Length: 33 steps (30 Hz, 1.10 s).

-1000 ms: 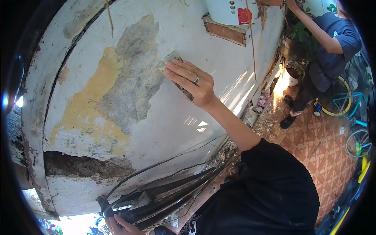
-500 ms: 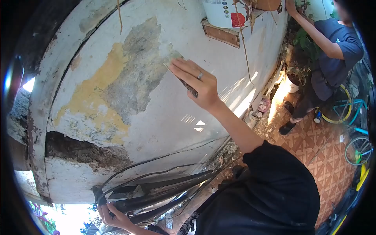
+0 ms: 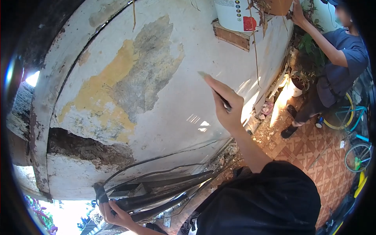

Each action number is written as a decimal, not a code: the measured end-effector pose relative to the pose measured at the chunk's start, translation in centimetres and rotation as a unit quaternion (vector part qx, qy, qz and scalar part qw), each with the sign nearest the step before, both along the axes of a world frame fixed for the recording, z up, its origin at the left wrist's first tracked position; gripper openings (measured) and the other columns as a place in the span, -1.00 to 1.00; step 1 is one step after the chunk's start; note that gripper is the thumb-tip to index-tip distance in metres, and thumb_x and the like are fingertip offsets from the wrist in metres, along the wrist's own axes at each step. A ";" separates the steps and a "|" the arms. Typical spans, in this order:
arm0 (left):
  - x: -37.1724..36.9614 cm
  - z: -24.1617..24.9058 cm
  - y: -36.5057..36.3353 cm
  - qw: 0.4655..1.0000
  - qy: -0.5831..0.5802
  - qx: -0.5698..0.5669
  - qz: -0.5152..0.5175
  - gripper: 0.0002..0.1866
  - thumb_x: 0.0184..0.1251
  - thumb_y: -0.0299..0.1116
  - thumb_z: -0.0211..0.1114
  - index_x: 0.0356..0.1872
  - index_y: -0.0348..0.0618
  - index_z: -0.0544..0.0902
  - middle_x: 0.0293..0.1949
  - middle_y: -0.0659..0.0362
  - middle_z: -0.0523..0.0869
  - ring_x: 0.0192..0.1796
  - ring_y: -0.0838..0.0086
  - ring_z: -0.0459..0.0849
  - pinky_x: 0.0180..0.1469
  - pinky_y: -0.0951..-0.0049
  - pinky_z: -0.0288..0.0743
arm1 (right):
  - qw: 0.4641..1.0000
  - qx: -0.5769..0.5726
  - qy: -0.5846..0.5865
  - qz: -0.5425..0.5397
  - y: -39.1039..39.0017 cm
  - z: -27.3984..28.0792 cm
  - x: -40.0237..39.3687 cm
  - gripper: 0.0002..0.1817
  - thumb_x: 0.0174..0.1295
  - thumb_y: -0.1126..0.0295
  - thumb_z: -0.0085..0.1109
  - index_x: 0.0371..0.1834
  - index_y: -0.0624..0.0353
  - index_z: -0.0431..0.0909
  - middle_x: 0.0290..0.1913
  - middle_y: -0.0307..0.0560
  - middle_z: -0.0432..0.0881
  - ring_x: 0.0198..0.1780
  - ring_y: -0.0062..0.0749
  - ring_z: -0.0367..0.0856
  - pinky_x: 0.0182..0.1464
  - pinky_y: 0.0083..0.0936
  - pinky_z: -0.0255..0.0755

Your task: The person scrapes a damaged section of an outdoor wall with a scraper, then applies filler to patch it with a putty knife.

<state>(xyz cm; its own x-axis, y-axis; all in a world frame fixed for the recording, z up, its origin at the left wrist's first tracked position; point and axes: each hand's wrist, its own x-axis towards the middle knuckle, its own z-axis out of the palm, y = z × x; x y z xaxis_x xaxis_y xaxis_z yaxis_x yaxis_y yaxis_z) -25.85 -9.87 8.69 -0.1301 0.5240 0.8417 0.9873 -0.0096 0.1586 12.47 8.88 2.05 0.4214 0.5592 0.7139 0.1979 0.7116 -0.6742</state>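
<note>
My right hand (image 3: pixel 229 105) is closed around a putty knife (image 3: pixel 226 104), its dark handle end showing below the palm and its thin blade tip pointing toward the white wall (image 3: pixel 184 98). Left of the blade is a stripped patch (image 3: pixel 145 66) of grey and yellow under the white paint. Lower left, my left hand (image 3: pixel 117 215) has its fingers wrapped at the end of a black tube (image 3: pixel 101 192), part of a bundle of dark bars and cables beside the wall foot.
A white bucket (image 3: pixel 235 15) stands on a wooden ledge (image 3: pixel 231 36) on the wall, with dry stems hanging down. On the right a person (image 3: pixel 333 62) reaches up to a brown pot (image 3: pixel 279 6). Potted plants, a bicycle (image 3: pixel 354 117) and tiled floor (image 3: pixel 313 156) lie beyond.
My right hand has drawn the putty knife away from the edge of the stripped patch, rightward and down, and turned at the wrist. My left hand stays at the black tube.
</note>
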 end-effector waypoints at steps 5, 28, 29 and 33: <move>0.9 -0.1 0.3 0.998 -0.050 0.025 -0.020 -0.74 0.38 -0.50 0.17 -0.47 -0.55 0.55 -0.51 0.01 0.54 -0.54 0.38 0.50 -0.51 0.43 0.44 | 0.947 0.124 -0.253 -0.153 4.4 1.8 1.2 -0.60 0.10 0.63 0.16 0.01 -0.01 0.68 0.09 -0.22 0.66 0.14 -0.31 0.62 0.17 -0.33 0.50; 2.2 0.4 0.4 0.997 -0.070 0.021 0.031 -0.69 0.34 -0.48 0.07 -0.61 -0.43 0.45 -0.58 0.07 0.43 -0.47 0.33 0.41 -0.45 0.34 0.28 | 0.866 0.285 -0.354 -0.207 9.3 3.1 3.3 -0.75 0.13 0.41 0.23 -0.13 -0.12 0.74 0.01 -0.39 0.70 0.09 -0.49 0.64 0.16 -0.43 0.51; 0.2 0.7 -0.7 0.999 0.025 -0.035 0.023 -0.71 0.35 -0.43 0.11 -0.44 -0.51 0.64 -0.51 0.04 0.63 -0.49 0.38 0.55 -0.46 0.45 0.42 | 0.870 0.268 -0.358 -0.208 9.1 2.5 3.5 -0.76 0.12 0.41 0.24 -0.14 -0.11 0.74 0.00 -0.38 0.71 0.08 -0.49 0.65 0.17 -0.43 0.50; 0.5 0.8 -0.6 0.998 0.039 -0.031 0.036 -0.70 0.35 -0.43 0.10 -0.47 -0.50 0.63 -0.54 0.05 0.61 -0.51 0.38 0.53 -0.46 0.43 0.41 | 0.869 0.254 -0.365 -0.216 9.2 1.8 3.6 -0.78 0.12 0.40 0.24 -0.17 -0.10 0.75 -0.04 -0.38 0.72 0.07 -0.50 0.65 0.19 -0.42 0.47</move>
